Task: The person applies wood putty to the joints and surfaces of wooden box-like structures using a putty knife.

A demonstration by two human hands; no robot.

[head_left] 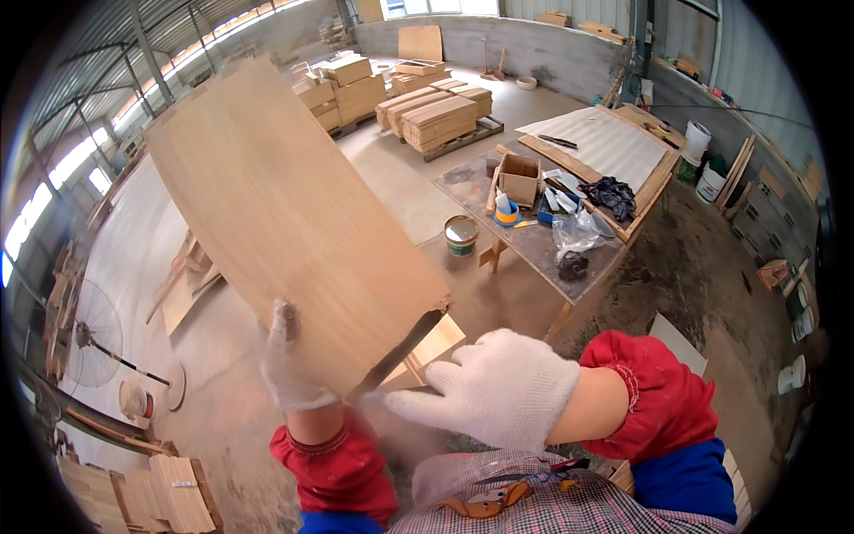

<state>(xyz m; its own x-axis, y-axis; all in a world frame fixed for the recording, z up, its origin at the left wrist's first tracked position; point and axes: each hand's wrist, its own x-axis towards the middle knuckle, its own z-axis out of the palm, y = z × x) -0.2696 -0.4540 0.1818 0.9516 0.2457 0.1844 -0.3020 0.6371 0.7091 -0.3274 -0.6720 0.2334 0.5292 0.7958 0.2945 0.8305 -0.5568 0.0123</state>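
A long pale wooden board (258, 205) slants up and away to the left in front of me. My left hand (294, 365), in a white glove, grips its left edge near the bottom, with the thumb over the face. Along the board's near end runs a dark, rough strip (400, 351). Beside that end is my right hand (498, 387), also gloved; one finger stretches left toward the strip's lower tip, and nothing shows in the hand. Its fingertip is blurred, so contact with the board is unclear. Red sleeve covers show on both forearms.
At right, a worktable (587, 276) bears a cardboard box (519, 178), plastic bags and dark cloth. A metal can (461, 236) stands beside it. Stacked boards (436, 120) lie on a pallet farther off. A standing fan (93, 334) is at left, buckets (710, 184) at right.
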